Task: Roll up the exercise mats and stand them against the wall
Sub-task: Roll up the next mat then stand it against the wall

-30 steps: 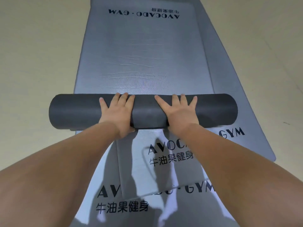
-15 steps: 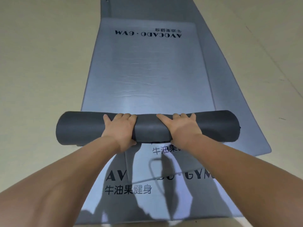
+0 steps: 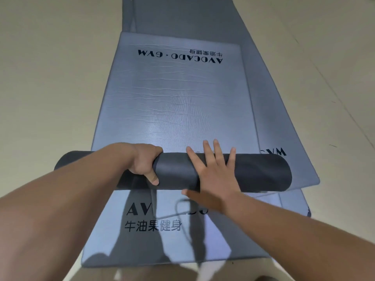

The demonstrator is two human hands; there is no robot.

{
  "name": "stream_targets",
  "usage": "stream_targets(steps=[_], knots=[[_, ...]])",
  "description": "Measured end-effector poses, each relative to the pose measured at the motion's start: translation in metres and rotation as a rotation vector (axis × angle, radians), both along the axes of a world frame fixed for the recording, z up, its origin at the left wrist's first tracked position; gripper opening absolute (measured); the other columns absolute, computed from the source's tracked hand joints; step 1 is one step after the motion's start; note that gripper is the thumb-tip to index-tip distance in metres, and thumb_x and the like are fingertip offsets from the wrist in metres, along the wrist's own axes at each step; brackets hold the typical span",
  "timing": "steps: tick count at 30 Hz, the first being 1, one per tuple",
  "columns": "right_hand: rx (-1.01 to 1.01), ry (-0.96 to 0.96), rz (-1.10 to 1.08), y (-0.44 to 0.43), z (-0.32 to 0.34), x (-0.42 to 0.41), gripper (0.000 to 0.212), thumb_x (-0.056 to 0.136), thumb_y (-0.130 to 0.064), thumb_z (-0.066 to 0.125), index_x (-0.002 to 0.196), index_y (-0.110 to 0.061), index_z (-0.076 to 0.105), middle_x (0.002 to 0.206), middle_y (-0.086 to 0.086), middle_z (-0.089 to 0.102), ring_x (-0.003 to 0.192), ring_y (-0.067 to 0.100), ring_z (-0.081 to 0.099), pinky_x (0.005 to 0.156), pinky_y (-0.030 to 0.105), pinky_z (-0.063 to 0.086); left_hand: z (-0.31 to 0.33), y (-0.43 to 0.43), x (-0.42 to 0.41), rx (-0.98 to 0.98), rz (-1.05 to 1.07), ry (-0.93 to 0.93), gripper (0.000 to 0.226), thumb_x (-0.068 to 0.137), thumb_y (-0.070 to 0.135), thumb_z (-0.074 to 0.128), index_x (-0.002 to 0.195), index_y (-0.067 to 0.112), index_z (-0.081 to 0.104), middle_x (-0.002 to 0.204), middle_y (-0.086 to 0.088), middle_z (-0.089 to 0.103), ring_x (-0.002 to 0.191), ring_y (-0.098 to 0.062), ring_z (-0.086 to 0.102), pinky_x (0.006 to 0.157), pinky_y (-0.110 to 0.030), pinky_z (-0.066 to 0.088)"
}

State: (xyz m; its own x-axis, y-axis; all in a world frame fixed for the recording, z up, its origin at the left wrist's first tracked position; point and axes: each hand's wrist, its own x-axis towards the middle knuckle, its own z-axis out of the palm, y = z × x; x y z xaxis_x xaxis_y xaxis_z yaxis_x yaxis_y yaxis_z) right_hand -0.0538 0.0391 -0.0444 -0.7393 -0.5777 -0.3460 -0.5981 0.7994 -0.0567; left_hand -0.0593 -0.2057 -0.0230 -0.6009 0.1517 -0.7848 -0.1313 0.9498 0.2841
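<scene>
Dark roll (image 3: 253,173) is lying across frame centre, its unrolled stretch (image 3: 178,98) running toward the top. Left hand (image 3: 145,162) is clasping the roll, thumb on the near face. Right hand (image 3: 213,171) is lying flat on it, fingers spread. Risk: one-sided grip skewing the roll and coning one end; lower mat (image 3: 162,226) dragging along.

The top mat (image 3: 176,102) is blue-grey and partly rolled up. Its dark roll (image 3: 253,173) lies sideways across the near end. More flat mats (image 3: 162,240) with black letters lie under it on the floor (image 3: 50,88).
</scene>
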Motion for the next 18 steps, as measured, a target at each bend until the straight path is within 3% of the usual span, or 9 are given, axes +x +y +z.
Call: stream_targets(steps=[3, 7, 10, 13, 15, 18], knots=[[-0.031, 0.042, -0.097, 0.006, -0.016, 0.017, 0.105, 0.08, -0.092, 0.034, 0.164, -0.042, -0.005, 0.174, 0.014, -0.006, 0.157, 0.044, -0.015, 0.116, 0.076, -0.012, -0.002, 0.005, -0.002, -0.062, -0.017, 0.025, 0.085, 0.063, 0.049, 0.093, 0.133, 0.027, 0.051, 0.128, 0.004, 0.06, 0.11, -0.021, 0.055, 0.089, -0.037, 0.042], [0.016, 0.015, -0.139, -0.004, -0.014, -0.003, 0.099, 0.079, -0.096, 0.005, 0.163, -0.044, -0.006, 0.175, 0.01, -0.002, 0.157, 0.045, -0.014, 0.118, 0.074, -0.012, 0.002, 0.006, -0.004, -0.254, -0.016, 0.293, 0.11, 0.048, 0.063, 0.092, 0.145, 0.034, 0.048, 0.143, 0.007, 0.05, 0.132, -0.025, 0.046, 0.099, -0.051, 0.038], [0.022, 0.052, -0.147, -0.011, -0.012, -0.025, 0.099, 0.081, -0.095, 0.0, 0.164, -0.042, -0.003, 0.175, 0.01, 0.004, 0.158, 0.045, -0.009, 0.117, 0.074, -0.01, 0.007, 0.006, 0.002, -0.258, 0.065, 0.469, 0.106, 0.061, 0.054, 0.09, 0.152, 0.031, 0.041, 0.15, 0.004, 0.045, 0.137, -0.027, 0.041, 0.11, -0.05, 0.035], [0.027, 0.094, -0.152, -0.021, -0.013, -0.047, 0.1, 0.08, -0.093, -0.005, 0.164, -0.04, -0.006, 0.175, 0.011, -0.007, 0.159, 0.042, -0.011, 0.117, 0.075, -0.01, 0.001, 0.015, 0.016, -0.059, 0.239, 0.608, 0.088, 0.078, 0.029, 0.081, 0.155, 0.021, 0.039, 0.153, -0.004, 0.044, 0.139, -0.03, 0.04, 0.117, -0.043, 0.032], [0.043, 0.106, -0.154, -0.027, -0.015, -0.061, 0.099, 0.08, -0.093, -0.006, 0.164, -0.04, -0.009, 0.174, 0.01, -0.013, 0.159, 0.04, -0.013, 0.116, 0.075, -0.012, -0.01, 0.031, 0.033, -0.055, 0.288, 0.706, 0.083, 0.083, 0.024, 0.074, 0.157, 0.018, 0.036, 0.158, -0.008, 0.038, 0.146, -0.031, 0.032, 0.122, -0.051, 0.023], [0.038, 0.1, -0.172, -0.033, -0.017, -0.073, 0.099, 0.08, -0.093, -0.006, 0.164, -0.041, -0.01, 0.174, 0.009, -0.015, 0.159, 0.038, -0.015, 0.117, 0.073, -0.015, -0.029, 0.055, 0.062, -0.203, 0.243, 0.722, 0.105, 0.082, 0.055, 0.067, 0.163, 0.015, 0.013, 0.17, -0.011, 0.009, 0.156, -0.034, 0.004, 0.121, -0.064, 0.006]])
